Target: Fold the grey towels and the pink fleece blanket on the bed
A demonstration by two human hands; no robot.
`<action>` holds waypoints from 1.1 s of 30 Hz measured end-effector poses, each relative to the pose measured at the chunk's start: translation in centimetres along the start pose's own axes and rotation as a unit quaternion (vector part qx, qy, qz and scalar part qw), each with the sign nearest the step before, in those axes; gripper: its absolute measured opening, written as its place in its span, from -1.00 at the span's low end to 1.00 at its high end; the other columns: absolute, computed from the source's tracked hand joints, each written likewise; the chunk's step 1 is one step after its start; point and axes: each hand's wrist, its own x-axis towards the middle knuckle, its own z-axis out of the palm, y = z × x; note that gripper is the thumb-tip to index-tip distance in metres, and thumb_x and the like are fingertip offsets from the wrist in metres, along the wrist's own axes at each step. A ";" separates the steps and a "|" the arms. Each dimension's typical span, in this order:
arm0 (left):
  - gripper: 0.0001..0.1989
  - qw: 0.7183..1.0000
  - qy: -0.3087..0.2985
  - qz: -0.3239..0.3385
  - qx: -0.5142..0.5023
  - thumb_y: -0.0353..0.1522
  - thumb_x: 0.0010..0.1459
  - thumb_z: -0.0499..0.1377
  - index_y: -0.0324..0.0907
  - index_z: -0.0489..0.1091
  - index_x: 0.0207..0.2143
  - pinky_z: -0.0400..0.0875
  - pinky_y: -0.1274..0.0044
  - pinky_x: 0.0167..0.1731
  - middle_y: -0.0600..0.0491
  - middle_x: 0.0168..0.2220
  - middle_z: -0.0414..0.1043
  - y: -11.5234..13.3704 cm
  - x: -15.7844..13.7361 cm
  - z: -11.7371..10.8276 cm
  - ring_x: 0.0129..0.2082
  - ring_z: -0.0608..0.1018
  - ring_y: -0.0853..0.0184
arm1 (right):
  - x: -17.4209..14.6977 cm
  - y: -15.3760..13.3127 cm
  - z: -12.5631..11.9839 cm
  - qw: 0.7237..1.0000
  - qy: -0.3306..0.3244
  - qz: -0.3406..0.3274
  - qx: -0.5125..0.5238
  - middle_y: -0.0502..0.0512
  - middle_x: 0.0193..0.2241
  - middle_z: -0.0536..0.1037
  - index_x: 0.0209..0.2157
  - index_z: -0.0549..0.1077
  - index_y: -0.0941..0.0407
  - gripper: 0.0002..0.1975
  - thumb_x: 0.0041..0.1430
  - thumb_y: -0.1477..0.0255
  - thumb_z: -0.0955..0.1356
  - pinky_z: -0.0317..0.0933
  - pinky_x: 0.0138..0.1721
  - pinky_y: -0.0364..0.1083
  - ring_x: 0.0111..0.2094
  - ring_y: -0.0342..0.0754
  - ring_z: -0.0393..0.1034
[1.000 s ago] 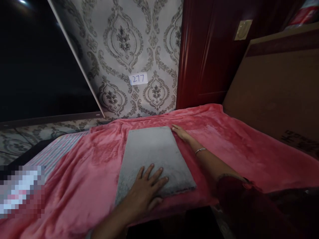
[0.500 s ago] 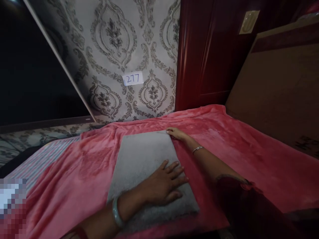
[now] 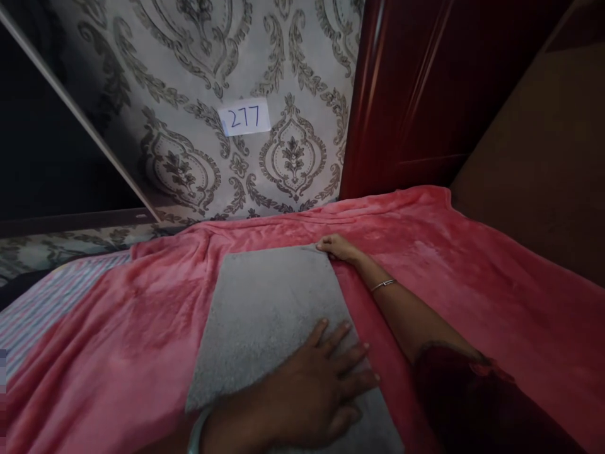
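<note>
A grey rectangular cloth (image 3: 265,296) with a short, towel-like nap lies flat on a pink plush blanket (image 3: 155,315). My left hand (image 3: 321,384) rests palm down across its near right part, fingers spread. A pale bangle (image 3: 197,432) circles that wrist. At the cloth's far right corner, my right hand (image 3: 338,247) pinches the edge between thumb and fingers. A thin silver bracelet (image 3: 382,285) is on the right wrist. My left hand and forearm hide some of the near part of the cloth.
Behind the blanket stands a patterned wall (image 3: 184,94) bearing a paper label (image 3: 244,117) marked 277. A dark screen (image 3: 61,139) is at left, above striped fabric (image 3: 61,290). A dark red wooden panel (image 3: 401,94) and a brown board (image 3: 534,151) bound the right.
The view has shifted, so the cloth and wall look larger. My left hand appears lower in view, still spread on the cloth. My right hand keeps hold of the same corner.
</note>
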 end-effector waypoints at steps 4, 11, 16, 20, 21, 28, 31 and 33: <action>-0.42 1.000 -0.005 0.004 -0.006 -0.16 0.35 0.04 0.13 0.06 0.39 -0.08 -0.03 0.35 0.14 0.44 -0.03 -0.1 0.0 0.2 0.46 -0.12 0.06 | -0.4 -0.2 0.4 0.999 0.021 -0.004 -0.035 -0.14 -0.75 0.23 -0.56 0.33 0.11 -0.65 0.04 0.12 0.37 -0.07 -0.62 -0.20 -0.69 -0.22 0.06; -0.52 0.998 0.031 0.045 0.013 -0.19 0.37 -0.02 -0.11 0.27 0.27 0.09 0.21 0.32 -0.05 0.29 0.28 -0.1 0.5 0.4 0.34 0.23 0.12 | -2.1 -1.5 1.8 0.985 0.133 -0.023 -0.109 -0.02 -0.57 0.42 -0.45 0.41 0.12 -0.67 0.12 0.13 0.31 0.25 -0.37 -0.12 -0.47 -0.08 0.33; -0.68 0.996 0.054 0.045 0.046 -0.30 0.33 0.01 -0.21 0.45 0.00 0.38 0.38 0.05 -0.13 -0.08 0.50 0.3 0.1 -0.4 -0.03 0.51 0.21 | -6.0 -4.8 3.4 0.956 0.214 -0.050 -0.193 0.28 -0.05 0.55 -0.08 0.54 0.15 -0.64 0.20 0.29 0.26 0.15 0.15 0.13 0.06 0.19 0.33; -0.70 0.993 0.107 -0.015 0.043 -0.33 0.35 0.01 -0.14 0.44 0.03 0.35 0.35 0.10 -0.09 -0.05 0.51 1.3 -4.2 -1.0 0.01 0.51 0.23 | -10.1 -8.2 7.3 0.937 0.115 -0.186 -0.272 0.20 0.20 0.42 0.17 0.45 0.09 -0.52 0.31 0.25 0.21 0.01 0.30 0.15 0.23 0.16 0.22; -0.68 0.991 0.119 -0.042 0.042 -0.34 0.35 0.01 -0.12 0.42 0.07 0.33 0.33 0.13 -0.08 -0.01 0.51 1.9 -5.7 -0.8 0.05 0.50 0.23 | -10.9 -8.8 8.6 0.927 0.068 -0.226 -0.292 0.18 0.25 0.36 0.21 0.41 0.09 -0.50 0.34 0.24 0.19 -0.02 0.32 0.16 0.27 0.15 0.18; -0.25 0.970 0.080 -0.215 0.080 -0.18 0.20 0.24 0.08 0.06 0.39 -0.17 -0.04 0.34 -0.06 0.45 -0.07 7.0 -12.3 3.1 0.44 -0.05 -0.06 | -11.7 -9.8 14.3 0.861 -0.177 -0.292 -0.377 0.05 0.42 0.02 0.38 0.16 -0.08 -0.43 0.43 0.09 0.11 -0.27 0.37 0.25 0.43 0.14 -0.18; -0.22 0.966 0.086 -0.232 0.078 -0.22 0.19 0.26 0.12 0.03 0.40 -0.25 -0.05 0.35 0.01 0.49 -0.24 7.7 -12.2 4.0 0.46 -0.16 -0.06 | -9.5 -9.3 13.9 0.858 -0.172 -0.264 -0.406 0.02 0.43 -0.05 0.40 0.09 -0.13 -0.38 0.40 0.01 0.13 -0.33 0.36 0.31 0.44 0.20 -0.28; -0.23 0.967 0.092 -0.228 0.068 -0.23 0.20 0.26 0.12 0.04 0.39 -0.25 -0.04 0.36 0.03 0.49 -0.27 7.7 -12.1 4.0 0.46 -0.15 -0.04 | -7.5 -8.9 13.2 0.863 -0.157 -0.232 -0.421 0.05 0.43 -0.06 0.40 0.07 -0.11 -0.36 0.39 -0.01 0.13 -0.30 0.36 0.30 0.44 0.23 -0.26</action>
